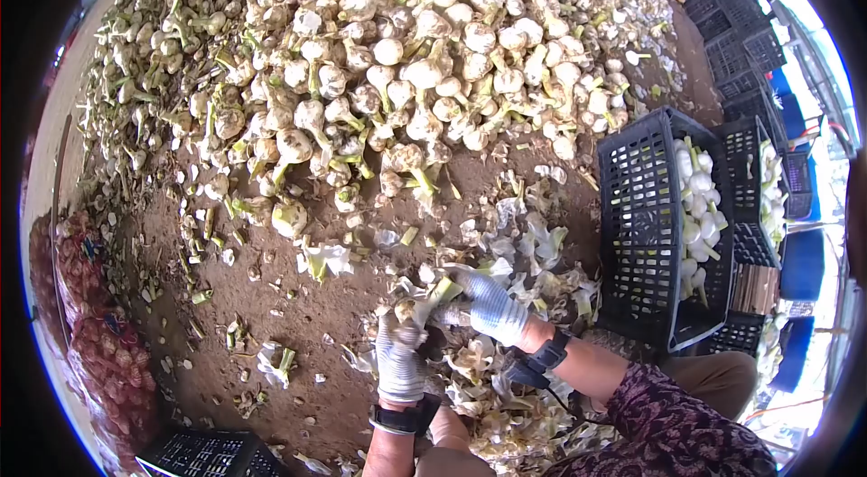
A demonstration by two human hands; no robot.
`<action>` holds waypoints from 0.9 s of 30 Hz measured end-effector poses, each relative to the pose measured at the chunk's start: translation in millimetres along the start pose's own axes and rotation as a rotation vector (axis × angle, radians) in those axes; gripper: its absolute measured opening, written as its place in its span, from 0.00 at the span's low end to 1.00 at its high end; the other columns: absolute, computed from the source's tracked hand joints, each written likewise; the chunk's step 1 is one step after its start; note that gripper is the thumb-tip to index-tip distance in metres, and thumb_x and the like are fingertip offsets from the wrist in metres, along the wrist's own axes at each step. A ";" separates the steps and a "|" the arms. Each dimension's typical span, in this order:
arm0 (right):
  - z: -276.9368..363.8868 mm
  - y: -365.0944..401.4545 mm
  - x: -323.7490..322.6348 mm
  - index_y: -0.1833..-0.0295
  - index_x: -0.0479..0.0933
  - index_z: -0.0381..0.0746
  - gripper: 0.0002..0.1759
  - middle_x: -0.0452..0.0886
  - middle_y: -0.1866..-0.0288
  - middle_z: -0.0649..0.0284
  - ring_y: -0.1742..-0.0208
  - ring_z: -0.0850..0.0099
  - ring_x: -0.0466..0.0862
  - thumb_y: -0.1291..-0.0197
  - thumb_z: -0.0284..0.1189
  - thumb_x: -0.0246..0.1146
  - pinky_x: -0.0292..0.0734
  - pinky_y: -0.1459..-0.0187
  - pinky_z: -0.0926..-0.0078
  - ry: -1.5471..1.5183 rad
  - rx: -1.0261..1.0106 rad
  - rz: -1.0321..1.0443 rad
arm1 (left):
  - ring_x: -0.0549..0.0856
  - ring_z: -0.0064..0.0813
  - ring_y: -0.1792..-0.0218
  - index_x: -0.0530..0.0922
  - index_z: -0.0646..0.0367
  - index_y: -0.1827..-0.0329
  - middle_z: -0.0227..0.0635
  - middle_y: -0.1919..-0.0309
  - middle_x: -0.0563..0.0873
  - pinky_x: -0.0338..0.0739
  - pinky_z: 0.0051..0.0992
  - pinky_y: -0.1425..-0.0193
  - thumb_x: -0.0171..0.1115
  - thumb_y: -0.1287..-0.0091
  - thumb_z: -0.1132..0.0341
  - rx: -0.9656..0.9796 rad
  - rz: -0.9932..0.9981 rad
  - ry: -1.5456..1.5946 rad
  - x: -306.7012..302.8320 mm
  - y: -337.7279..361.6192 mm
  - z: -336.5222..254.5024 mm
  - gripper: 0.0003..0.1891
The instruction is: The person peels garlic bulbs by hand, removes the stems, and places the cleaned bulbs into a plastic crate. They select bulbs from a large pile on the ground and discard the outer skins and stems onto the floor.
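Note:
Both my hands wear white ribbed gloves and meet low in the middle of the view. My left hand [399, 367] is closed around a garlic bulb, much of it hidden by the fingers. The bulb's pale green garlic stem [441, 294] points up and to the right. My right hand [492, 303] is closed at that stem, its fingertips partly hidden. Loose garlic skins [542, 247] lie on the ground around and beneath my hands. A large heap of garlic bulbs [424, 70], many with stems and dirt, spreads out in front of me.
A black plastic crate [637, 224] of cleaned white garlic stands tilted at my right, with more crates [745, 188] behind it. Red mesh sacks [108, 369] line the left edge. Another black crate [208, 454] sits at the lower left. Cut stems and skins litter the brown ground [298, 314].

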State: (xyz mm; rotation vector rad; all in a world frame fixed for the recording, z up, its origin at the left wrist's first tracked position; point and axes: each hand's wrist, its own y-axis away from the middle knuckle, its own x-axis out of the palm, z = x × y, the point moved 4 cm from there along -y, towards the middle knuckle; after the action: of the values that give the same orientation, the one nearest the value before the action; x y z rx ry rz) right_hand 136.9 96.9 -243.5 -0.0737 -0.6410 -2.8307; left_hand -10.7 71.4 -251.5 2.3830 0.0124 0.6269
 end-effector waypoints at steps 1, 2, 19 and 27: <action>-3.3 0.7 1.8 0.36 0.68 0.37 0.32 0.79 0.48 0.62 0.48 0.72 0.77 0.48 0.28 0.70 0.71 0.44 0.75 -0.048 0.014 0.013 | 0.79 0.25 0.81 0.74 0.58 0.50 0.35 0.74 0.82 0.69 0.19 0.83 0.58 0.43 0.35 0.098 -0.004 -0.183 -1.7 -0.5 -1.1 0.34; 1.2 4.1 -0.5 0.43 0.73 0.38 0.26 0.79 0.49 0.59 0.49 0.71 0.78 0.49 0.25 0.69 0.72 0.47 0.74 0.221 -0.128 -0.080 | 0.79 0.25 0.81 0.74 0.58 0.50 0.32 0.73 0.82 0.70 0.21 0.83 0.56 0.42 0.35 0.073 -0.139 -0.129 -4.2 0.2 4.0 0.34; -3.4 15.1 -26.2 0.41 0.71 0.36 0.24 0.78 0.49 0.63 0.52 0.75 0.80 0.44 0.24 0.67 0.77 0.51 0.79 -0.200 -0.105 -0.258 | 0.82 0.41 0.70 0.75 0.61 0.50 0.44 0.63 0.83 0.78 0.37 0.69 0.46 0.36 0.38 -0.274 0.080 0.459 -14.0 3.4 18.1 0.32; 0.7 8.9 10.1 0.52 0.78 0.38 0.15 0.81 0.64 0.68 0.62 0.79 0.78 0.43 0.32 0.68 0.75 0.57 0.80 0.244 -0.301 -0.143 | 0.82 0.32 0.55 0.72 0.62 0.48 0.39 0.56 0.81 0.79 0.31 0.50 0.67 0.45 0.72 -0.005 0.082 0.287 -13.2 10.9 4.7 0.21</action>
State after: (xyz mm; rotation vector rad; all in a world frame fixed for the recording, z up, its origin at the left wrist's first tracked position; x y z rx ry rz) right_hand 129.3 87.2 -238.1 0.2714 -0.1726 -2.9838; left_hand -21.9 57.9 -253.7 2.2780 0.0371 1.0022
